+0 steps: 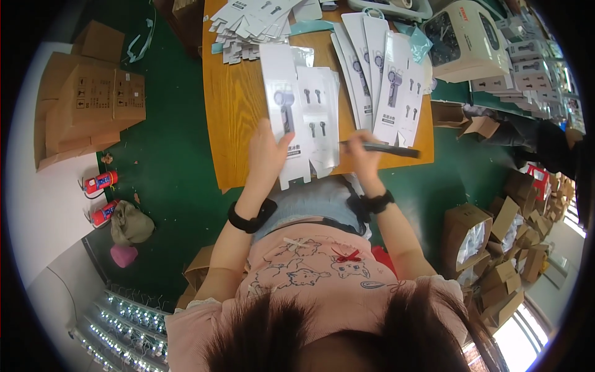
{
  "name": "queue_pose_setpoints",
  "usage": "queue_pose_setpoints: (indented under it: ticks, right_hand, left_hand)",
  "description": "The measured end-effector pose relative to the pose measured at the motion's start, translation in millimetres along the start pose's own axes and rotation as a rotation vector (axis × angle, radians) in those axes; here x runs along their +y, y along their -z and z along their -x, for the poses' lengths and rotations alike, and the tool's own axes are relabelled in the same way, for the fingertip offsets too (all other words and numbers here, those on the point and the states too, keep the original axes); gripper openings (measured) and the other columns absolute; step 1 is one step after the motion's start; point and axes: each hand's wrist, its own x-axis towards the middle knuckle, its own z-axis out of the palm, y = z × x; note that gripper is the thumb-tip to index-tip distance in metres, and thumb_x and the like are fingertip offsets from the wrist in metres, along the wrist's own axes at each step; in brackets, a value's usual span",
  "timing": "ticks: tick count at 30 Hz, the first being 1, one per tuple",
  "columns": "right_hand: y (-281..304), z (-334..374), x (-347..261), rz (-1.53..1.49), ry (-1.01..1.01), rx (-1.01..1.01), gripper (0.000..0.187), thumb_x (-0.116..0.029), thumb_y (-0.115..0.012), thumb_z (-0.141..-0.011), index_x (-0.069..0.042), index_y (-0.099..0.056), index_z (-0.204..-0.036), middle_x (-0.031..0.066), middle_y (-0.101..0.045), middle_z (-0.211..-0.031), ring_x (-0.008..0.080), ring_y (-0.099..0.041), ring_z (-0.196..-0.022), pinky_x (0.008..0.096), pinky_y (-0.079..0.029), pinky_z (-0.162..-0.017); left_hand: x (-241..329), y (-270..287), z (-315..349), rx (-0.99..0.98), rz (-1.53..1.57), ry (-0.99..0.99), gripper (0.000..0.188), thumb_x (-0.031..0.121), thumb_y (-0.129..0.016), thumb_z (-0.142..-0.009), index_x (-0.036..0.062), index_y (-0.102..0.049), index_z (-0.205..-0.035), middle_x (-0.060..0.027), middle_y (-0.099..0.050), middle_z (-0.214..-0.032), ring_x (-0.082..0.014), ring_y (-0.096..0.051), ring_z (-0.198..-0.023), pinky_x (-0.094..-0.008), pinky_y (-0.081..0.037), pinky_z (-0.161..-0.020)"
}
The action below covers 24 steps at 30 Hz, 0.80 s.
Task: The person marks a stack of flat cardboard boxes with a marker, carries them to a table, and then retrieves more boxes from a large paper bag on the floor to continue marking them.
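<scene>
At the near edge of the wooden table, my left hand (268, 155) grips the left side of a flattened white box (282, 80) printed with a purple handheld fan. The thumb lies on its face. Partly beneath this box is a stack of similar flattened boxes (319, 102), showing small dark fan pictures. To the right, my right hand (364, 158) is closed around a long dark marker pen (393, 149). Its thin end points left toward the stack, and its thick end sticks out to the right.
More flattened boxes (396, 93) fan out on the right of the table (232, 124), with a messy pile (251, 28) at the back left. A cream-coloured machine (465, 40) stands at the back right. Cartons (93, 102) and fire extinguishers (101, 182) are on the left; open cartons (468, 239) sit right.
</scene>
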Motion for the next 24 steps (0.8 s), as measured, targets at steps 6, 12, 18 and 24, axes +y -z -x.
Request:
queue_pose_setpoints:
  ticks: [6, 12, 18, 24]
  right_hand:
    - [60.8, -14.4, -43.6, -0.328, 0.228, 0.516, 0.011, -0.005, -0.049, -0.079, -0.005, -0.048, -0.067, 0.0028, -0.048, -0.06, 0.0107, -0.049, -0.049, 0.02, -0.039, -0.044]
    - [23.7, -23.4, -37.4, -0.141, 0.112, 0.301, 0.01, -0.008, -0.05, -0.08, -0.003, -0.051, -0.071, 0.0032, -0.05, -0.061, 0.0097, -0.049, -0.05, 0.0193, -0.038, -0.046]
    - [-51.0, -60.7, -3.9, -0.094, -0.075, 0.014, 0.01, -0.008, -0.053, -0.079, 0.0, -0.053, -0.073, 0.0031, -0.052, -0.057, 0.0087, -0.05, -0.049, 0.0189, -0.038, -0.044]
    - [-59.6, -64.4, 18.2, -0.053, -0.049, 0.031, 0.012, -0.008, -0.053, -0.08, 0.001, -0.052, -0.072, 0.0037, -0.052, -0.056, 0.0089, -0.051, -0.048, 0.019, -0.038, -0.043]
  left_hand:
    - [69.2, -9.1, -49.2, -0.069, 0.613, 0.07, 0.046, 0.027, -0.063, -0.075, -0.0055, -0.042, -0.099, -0.0258, -0.052, -0.095, -0.0393, -0.05, -0.089, -0.0405, -0.041, -0.075]
    - [-8.2, -26.6, -32.7, 0.445, -0.171, -0.281, 0.043, 0.027, -0.068, -0.071, -0.0025, -0.046, -0.092, -0.0132, -0.054, -0.076, -0.0276, -0.053, -0.068, -0.0349, -0.042, -0.06]
    - [-42.0, -35.7, -11.0, -0.206, 0.324, 0.25, 0.036, 0.017, -0.073, -0.064, 0.0006, -0.047, -0.081, -0.0072, -0.052, -0.065, -0.0188, -0.051, -0.058, -0.0293, -0.041, -0.054]
    - [-38.8, -32.8, -6.9, -0.17, 0.368, 0.29, 0.035, 0.015, -0.072, -0.063, 0.0004, -0.045, -0.079, -0.0122, -0.055, -0.066, -0.0252, -0.054, -0.061, -0.0326, -0.042, -0.055]
